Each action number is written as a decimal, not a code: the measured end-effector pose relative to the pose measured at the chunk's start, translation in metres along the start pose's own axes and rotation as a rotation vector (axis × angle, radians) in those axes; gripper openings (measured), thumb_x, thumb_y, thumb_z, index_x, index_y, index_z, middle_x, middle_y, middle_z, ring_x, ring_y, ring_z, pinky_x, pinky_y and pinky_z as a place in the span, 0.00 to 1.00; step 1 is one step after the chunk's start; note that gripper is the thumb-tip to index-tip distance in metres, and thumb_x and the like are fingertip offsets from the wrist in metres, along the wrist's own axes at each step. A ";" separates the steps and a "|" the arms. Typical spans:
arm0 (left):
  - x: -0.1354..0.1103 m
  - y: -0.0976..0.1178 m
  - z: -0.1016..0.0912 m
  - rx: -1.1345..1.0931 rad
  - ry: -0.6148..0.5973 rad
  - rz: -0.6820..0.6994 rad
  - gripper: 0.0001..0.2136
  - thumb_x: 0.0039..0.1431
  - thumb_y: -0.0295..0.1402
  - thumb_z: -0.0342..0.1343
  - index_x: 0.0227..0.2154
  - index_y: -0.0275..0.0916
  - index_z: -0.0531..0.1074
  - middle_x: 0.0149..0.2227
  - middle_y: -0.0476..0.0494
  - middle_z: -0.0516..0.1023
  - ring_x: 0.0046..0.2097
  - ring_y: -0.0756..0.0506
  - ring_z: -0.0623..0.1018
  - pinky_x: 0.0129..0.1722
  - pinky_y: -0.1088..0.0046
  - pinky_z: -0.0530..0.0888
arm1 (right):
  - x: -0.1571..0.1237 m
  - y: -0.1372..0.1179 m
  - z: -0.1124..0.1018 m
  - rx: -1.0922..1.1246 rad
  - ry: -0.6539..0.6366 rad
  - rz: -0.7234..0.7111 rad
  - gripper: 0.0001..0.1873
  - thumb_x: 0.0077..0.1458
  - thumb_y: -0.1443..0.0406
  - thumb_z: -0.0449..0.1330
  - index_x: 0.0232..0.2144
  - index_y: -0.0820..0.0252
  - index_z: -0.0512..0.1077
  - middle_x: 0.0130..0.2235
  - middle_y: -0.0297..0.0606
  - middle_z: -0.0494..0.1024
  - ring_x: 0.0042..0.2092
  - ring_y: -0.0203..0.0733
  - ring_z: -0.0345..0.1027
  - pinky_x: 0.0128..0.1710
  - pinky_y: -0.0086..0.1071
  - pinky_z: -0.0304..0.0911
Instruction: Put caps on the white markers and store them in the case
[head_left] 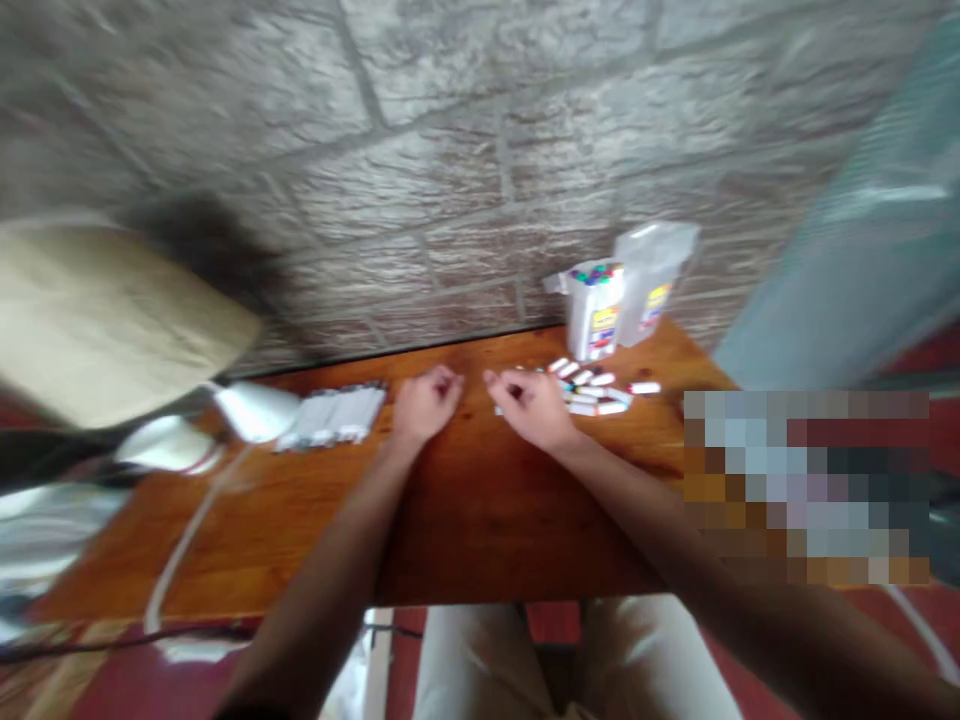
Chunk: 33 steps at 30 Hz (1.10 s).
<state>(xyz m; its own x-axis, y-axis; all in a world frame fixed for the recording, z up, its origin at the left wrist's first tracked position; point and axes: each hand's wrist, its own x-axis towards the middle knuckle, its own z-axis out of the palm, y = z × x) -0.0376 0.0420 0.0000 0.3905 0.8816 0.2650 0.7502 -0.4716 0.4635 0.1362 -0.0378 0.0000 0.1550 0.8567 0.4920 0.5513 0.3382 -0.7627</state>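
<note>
My left hand [427, 402] rests over the wooden table with its fingers curled together; whatever is in them, if anything, is too small and blurred to make out. Facing it, my right hand [534, 408] has thumb and forefinger brought close in a ring, and again I cannot see what they hold. Left of my left hand lies a row of slim white pens [334, 415], side by side. Close beside my right hand is a loose heap of short white marker pieces [600, 392] with coloured ends. Some of them are partly hidden behind that hand.
A white pack of colourful markers [595, 315] stands near the wall, with a clear plastic bag [660, 270] beside it. A lamp [112, 320] and white cone [257, 410] are at left. A grey-green column [840, 230] rises at right. The table [517, 530] meets a stone wall [450, 190].
</note>
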 end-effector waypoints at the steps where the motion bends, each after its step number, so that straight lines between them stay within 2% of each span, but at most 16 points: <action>1: -0.001 0.005 0.007 0.046 -0.043 0.000 0.15 0.62 0.45 0.51 0.30 0.41 0.73 0.31 0.44 0.78 0.34 0.47 0.75 0.37 0.73 0.65 | -0.002 0.003 0.000 -0.016 -0.003 0.003 0.28 0.62 0.53 0.52 0.16 0.64 0.60 0.18 0.30 0.62 0.23 0.27 0.53 0.28 0.26 0.47; 3: -0.001 0.006 0.016 0.139 -0.074 -0.034 0.16 0.63 0.47 0.50 0.34 0.41 0.75 0.35 0.41 0.79 0.37 0.45 0.76 0.37 0.71 0.66 | -0.004 0.009 0.002 -0.021 0.005 0.005 0.29 0.62 0.52 0.53 0.15 0.64 0.60 0.17 0.30 0.61 0.22 0.28 0.52 0.26 0.27 0.46; 5: -0.001 0.001 0.012 0.218 -0.056 -0.101 0.17 0.63 0.47 0.50 0.40 0.40 0.75 0.41 0.36 0.79 0.43 0.41 0.77 0.42 0.67 0.67 | -0.004 0.012 0.005 -0.013 0.027 0.014 0.30 0.61 0.51 0.53 0.15 0.63 0.58 0.16 0.30 0.59 0.21 0.28 0.50 0.25 0.27 0.46; 8: -0.001 -0.012 -0.009 0.295 0.005 -0.246 0.18 0.61 0.42 0.51 0.46 0.35 0.74 0.49 0.26 0.74 0.53 0.33 0.73 0.52 0.58 0.66 | -0.005 0.011 0.007 0.006 0.025 0.047 0.30 0.60 0.49 0.53 0.15 0.62 0.56 0.16 0.30 0.57 0.21 0.28 0.49 0.23 0.28 0.46; 10: 0.000 -0.024 -0.024 0.309 0.020 -0.354 0.17 0.59 0.38 0.54 0.46 0.33 0.74 0.51 0.22 0.72 0.57 0.29 0.69 0.54 0.54 0.65 | -0.006 0.009 0.007 0.017 0.014 0.066 0.30 0.60 0.49 0.53 0.15 0.62 0.55 0.16 0.30 0.56 0.21 0.28 0.49 0.23 0.27 0.46; 13: 0.001 -0.042 -0.038 0.260 -0.001 -0.471 0.12 0.56 0.34 0.56 0.40 0.35 0.76 0.48 0.25 0.74 0.56 0.29 0.70 0.53 0.53 0.65 | -0.006 0.009 0.007 0.024 0.005 0.074 0.30 0.60 0.49 0.53 0.15 0.62 0.55 0.17 0.30 0.57 0.21 0.28 0.49 0.24 0.27 0.46; 16: 0.002 -0.052 -0.043 0.167 -0.031 -0.543 0.04 0.51 0.30 0.59 0.29 0.36 0.75 0.40 0.28 0.77 0.51 0.29 0.74 0.50 0.52 0.66 | -0.006 0.008 0.008 0.032 0.008 0.077 0.30 0.60 0.49 0.53 0.15 0.63 0.56 0.17 0.30 0.57 0.21 0.28 0.49 0.24 0.26 0.46; 18: 0.002 -0.055 -0.043 0.095 -0.045 -0.552 0.04 0.47 0.28 0.61 0.21 0.36 0.71 0.35 0.29 0.77 0.49 0.28 0.75 0.48 0.54 0.66 | -0.006 0.009 0.008 0.042 0.005 0.087 0.30 0.60 0.50 0.53 0.14 0.63 0.58 0.17 0.30 0.59 0.21 0.27 0.49 0.24 0.26 0.46; 20: 0.003 -0.054 -0.041 0.000 -0.070 -0.517 0.09 0.44 0.28 0.63 0.17 0.36 0.68 0.30 0.33 0.76 0.47 0.30 0.75 0.46 0.59 0.67 | -0.006 0.009 0.010 0.056 0.002 0.098 0.30 0.60 0.50 0.53 0.14 0.64 0.60 0.17 0.30 0.60 0.21 0.27 0.49 0.24 0.26 0.46; 22: 0.005 -0.048 -0.037 -0.130 -0.122 -0.444 0.08 0.44 0.30 0.64 0.17 0.37 0.70 0.27 0.37 0.75 0.43 0.35 0.76 0.43 0.65 0.68 | -0.005 0.010 0.011 0.083 0.002 0.113 0.30 0.60 0.50 0.53 0.14 0.64 0.60 0.17 0.30 0.60 0.21 0.27 0.50 0.25 0.26 0.46; 24: 0.007 -0.037 -0.031 -0.270 -0.189 -0.355 0.07 0.48 0.36 0.63 0.25 0.37 0.76 0.29 0.41 0.77 0.40 0.41 0.77 0.40 0.70 0.69 | -0.003 0.010 0.013 0.169 0.020 0.149 0.29 0.59 0.49 0.55 0.15 0.64 0.61 0.18 0.30 0.61 0.23 0.27 0.51 0.26 0.26 0.48; 25: 0.007 -0.030 -0.028 -0.360 -0.222 -0.316 0.11 0.49 0.40 0.62 0.30 0.37 0.78 0.32 0.42 0.78 0.39 0.43 0.77 0.39 0.71 0.70 | -0.001 0.009 0.013 0.243 0.035 0.190 0.28 0.58 0.49 0.56 0.17 0.64 0.63 0.19 0.30 0.61 0.23 0.27 0.51 0.26 0.26 0.48; 27: 0.007 -0.014 -0.022 -0.625 -0.270 -0.278 0.18 0.49 0.45 0.63 0.39 0.38 0.77 0.38 0.43 0.79 0.38 0.47 0.76 0.39 0.73 0.72 | 0.001 0.007 0.013 0.434 0.041 0.317 0.23 0.54 0.48 0.61 0.28 0.64 0.71 0.20 0.27 0.62 0.23 0.27 0.52 0.25 0.25 0.49; 28: 0.005 -0.007 -0.019 -0.828 -0.282 -0.289 0.21 0.46 0.45 0.66 0.40 0.38 0.77 0.39 0.42 0.79 0.38 0.48 0.76 0.40 0.73 0.73 | 0.003 0.006 0.012 0.539 0.026 0.387 0.24 0.51 0.48 0.63 0.35 0.64 0.73 0.21 0.26 0.63 0.23 0.27 0.52 0.24 0.25 0.48; 30: 0.002 0.006 -0.013 -1.146 -0.315 -0.339 0.21 0.39 0.42 0.72 0.37 0.37 0.78 0.37 0.43 0.79 0.35 0.50 0.76 0.39 0.74 0.74 | 0.004 0.003 0.010 0.739 -0.074 0.478 0.28 0.47 0.49 0.67 0.44 0.64 0.75 0.23 0.26 0.65 0.22 0.25 0.50 0.23 0.24 0.46; 33: -0.004 0.016 -0.005 -1.345 -0.368 -0.359 0.18 0.37 0.37 0.74 0.33 0.37 0.79 0.33 0.45 0.79 0.33 0.52 0.75 0.38 0.76 0.74 | 0.004 -0.003 0.007 0.959 -0.258 0.485 0.27 0.46 0.51 0.68 0.43 0.64 0.77 0.25 0.29 0.69 0.21 0.23 0.48 0.21 0.23 0.41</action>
<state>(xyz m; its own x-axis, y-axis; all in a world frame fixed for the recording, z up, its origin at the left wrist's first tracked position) -0.0296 0.0307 0.0105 0.5606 0.8109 -0.1680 -0.1471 0.2971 0.9435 0.1296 -0.0329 0.0011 -0.0542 0.9979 0.0352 -0.4035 0.0103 -0.9149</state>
